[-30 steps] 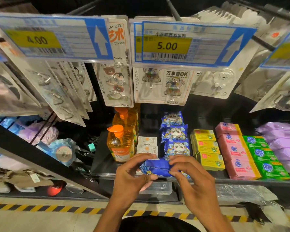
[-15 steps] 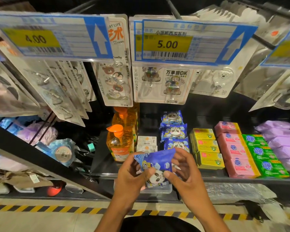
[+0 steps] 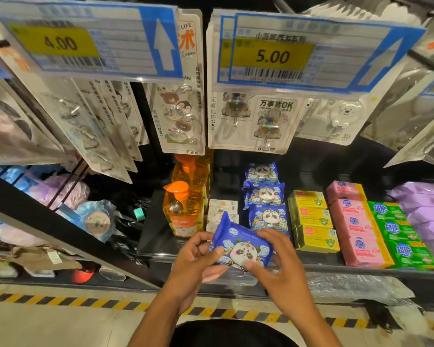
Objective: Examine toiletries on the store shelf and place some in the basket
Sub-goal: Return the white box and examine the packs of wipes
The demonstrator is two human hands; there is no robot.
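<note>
A blue panda-printed wipes pack (image 3: 239,246) is held in front of the shelf edge, its printed face turned up toward me. My left hand (image 3: 196,259) grips its left end with thumb on top. My right hand (image 3: 273,266) pinches its lower right side. Behind it, three more panda packs (image 3: 263,194) lie in a row on the black shelf (image 3: 156,236). No basket is in view.
Orange pump bottles (image 3: 184,209) stand left of the packs, small white boxes (image 3: 222,209) between. Yellow (image 3: 313,221), pink (image 3: 356,226) and green (image 3: 396,231) soap boxes and purple packs (image 3: 426,209) fill the right. Hanging hook cards and price tags (image 3: 271,56) overhang the shelf.
Both hands lifted the pack off the shelf front and turned it over, so its panda face now shows instead of its plain blue edge.
</note>
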